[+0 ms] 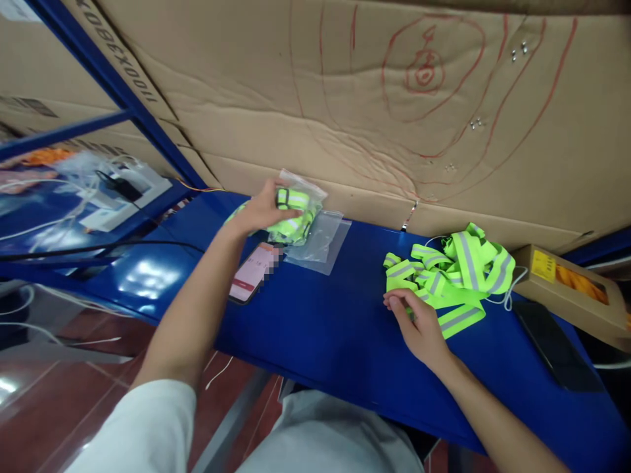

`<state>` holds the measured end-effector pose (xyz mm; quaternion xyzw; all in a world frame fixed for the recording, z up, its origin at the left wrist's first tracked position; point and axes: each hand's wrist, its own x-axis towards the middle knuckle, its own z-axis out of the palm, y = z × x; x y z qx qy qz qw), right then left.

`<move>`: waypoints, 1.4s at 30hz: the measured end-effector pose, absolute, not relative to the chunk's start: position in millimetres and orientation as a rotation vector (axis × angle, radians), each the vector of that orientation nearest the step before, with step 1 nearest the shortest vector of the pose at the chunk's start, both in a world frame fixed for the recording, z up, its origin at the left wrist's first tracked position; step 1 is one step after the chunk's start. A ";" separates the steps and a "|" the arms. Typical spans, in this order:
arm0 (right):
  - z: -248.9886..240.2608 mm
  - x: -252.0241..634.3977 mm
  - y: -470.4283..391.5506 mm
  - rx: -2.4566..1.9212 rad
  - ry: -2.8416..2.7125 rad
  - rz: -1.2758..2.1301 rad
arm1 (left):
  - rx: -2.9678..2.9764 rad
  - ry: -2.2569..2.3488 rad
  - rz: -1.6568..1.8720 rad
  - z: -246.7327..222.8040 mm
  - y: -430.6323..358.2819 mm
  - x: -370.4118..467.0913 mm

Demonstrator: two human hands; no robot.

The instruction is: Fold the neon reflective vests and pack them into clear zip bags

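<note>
My left hand [263, 209] is closed on a clear plastic bag with a folded neon-yellow reflective strap [290, 226] inside, at the back of the blue table. More yellow strap shows behind that wrist. Beside the bag lie flat clear plastic bags [323, 246]. My right hand [421, 328] is at the near left edge of a loose pile of reflective straps [458, 263] with grey stripes. Its fingers are curled together; whether anything is between them I cannot make out.
A lit phone [251, 272] lies by my left forearm, a dark phone [555, 345] at the right. An open-windowed carton [576, 289] with orange contents stands beyond the straps. Cardboard [246, 85] with red rings walls the back. A power strip [128, 203] and cables are at left.
</note>
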<state>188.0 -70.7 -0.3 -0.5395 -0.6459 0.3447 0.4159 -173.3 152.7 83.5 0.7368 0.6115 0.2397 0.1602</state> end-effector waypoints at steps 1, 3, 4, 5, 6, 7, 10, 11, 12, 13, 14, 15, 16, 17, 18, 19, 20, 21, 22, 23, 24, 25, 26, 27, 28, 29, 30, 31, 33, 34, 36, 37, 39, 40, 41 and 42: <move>-0.4 188.0 -70.6 -1.357 -1.637 0.858 | 2.113 1.799 0.630 84.2 162.4 -186.9; 0.2 187.9 -70.1 -1.355 -1.654 0.848 | 2.112 1.860 0.600 81.9 171.1 -201.8; 0.6 187.8 -69.8 -1.353 -1.661 0.844 | 2.139 1.870 0.629 79.4 169.3 -201.3; 1.0 187.8 -69.4 -1.354 -1.668 0.839 | 2.190 1.857 0.684 76.2 163.5 -195.1; 1.4 187.7 -69.1 -1.357 -1.677 0.835 | 2.279 1.819 0.761 72.4 154.0 -183.8; 1.5 187.6 -68.8 -1.361 -1.686 0.831 | 2.404 1.747 0.864 68.0 141.7 -168.3; 1.1 187.2 -68.0 -1.365 -1.720 0.819 | 2.718 1.415 0.658 52.5 100.6 -111.0; 0.7 187.0 -67.8 -1.359 -1.735 0.811 | 2.744 1.446 0.513 46.9 89.7 -93.2; 0.3 186.9 -67.6 -1.350 -1.752 0.799 | 2.737 1.548 0.356 41.4 81.7 -78.0; -0.1 186.8 -67.4 -1.339 -1.772 0.782 | 2.703 1.644 0.220 36.2 76.9 -66.2; -0.3 186.7 -67.2 -1.327 -1.797 0.762 | 2.677 1.695 0.161 31.6 74.9 -57.9; -0.2 186.8 -67.1 -1.313 -1.826 0.737 | 2.655 1.735 0.123 27.7 74.9 -52.8; 0.2 186.9 -67.1 -1.296 -1.857 0.707 | 2.646 1.748 0.119 24.8 76.0 -50.4; 1.1 187.2 -67.2 -1.277 -1.891 0.662 | 2.649 1.744 0.136 22.6 77.2 -49.8; 2.4 187.6 -67.3 -1.256 -1.925 0.597 | 2.655 1.739 0.154 21.1 77.8 -50.3; 4.1 188.2 -67.3 -1.235 -1.955 0.513 | 2.661 1.731 0.177 19.9 77.5 -51.3; 6.1 189.1 -67.3 -1.217 -1.978 0.414 | 2.667 1.721 0.202 18.5 76.3 -52.2; 8.3 190.2 -67.0 -1.206 -1.990 0.312 | 2.670 1.712 0.230 16.8 74.6 -53.0; 10.6 191.7 -66.4 -1.207 -1.990 0.215 | 2.670 1.705 0.256 14.4 72.9 -53.8; 13.0 193.9 -65.4 -1.218 -1.982 0.133 | 2.668 1.702 0.282 11.6 71.8 -54.5; 15.3 196.8 -63.9 -1.237 -1.969 0.067 | 2.670 1.694 0.310 8.5 71.6 -55.6; 17.8 200.8 -62.0 -1.262 -1.954 0.008 | 2.673 1.684 0.341 5.4 72.7 -56.9; 20.2 206.0 -59.6 -1.295 -1.938 -0.053 | 2.672 1.681 0.380 2.6 75.0 -58.8; 22.6 212.5 -56.9 -1.336 -1.920 -0.118 | 2.669 1.680 0.418 0.4 78.1 -61.0; 24.8 220.3 -53.9 -1.389 -1.892 -0.182 | 2.665 1.683 0.453 -1.2 81.7 -63.3; 26.4 229.2 -50.7 -1.456 -1.852 -0.246 | 2.661 1.689 0.482 -2.0 85.1 -65.6; 27.3 238.7 -47.5 -1.537 -1.798 -0.306 | 2.660 1.694 0.506 -2.3 87.8 -67.5; 27.2 248.5 -44.4 -1.633 -1.727 -0.356 | 2.666 1.690 0.529 -2.3 89.5 -68.7; 23.7 266.8 -38.8 -1.848 -1.585 -0.410 | 2.691 1.648 0.586 -1.8 89.2 -68.5; 20.6 274.6 -36.5 -1.957 -1.530 -0.400 | 2.705 1.612 0.621 -1.6 87.4 -67.2; 13.7 287.1 -32.8 -2.094 -1.470 -0.308 | 2.728 1.533 0.673 -1.2 82.0 -63.1; 10.7 291.9 -31.4 -2.111 -1.459 -0.255 | 2.733 1.498 0.680 -0.7 79.1 -60.9; 7.5 299.5 -29.5 -2.067 -1.452 -0.187 | 2.724 1.448 0.671 1.3 74.2 -57.3; 7.5 302.3 -28.9 -2.028 -1.447 -0.176 | 2.718 1.436 0.660 3.0 72.4 -56.2; 8.5 304.3 -28.7 -1.988 -1.437 -0.175 | 2.710 1.423 0.652 5.0 70.9 -55.4; 10.1 305.0 -28.9 -1.949 -1.426 -0.177 | 2.696 1.400 0.653 7.4 69.5 -54.7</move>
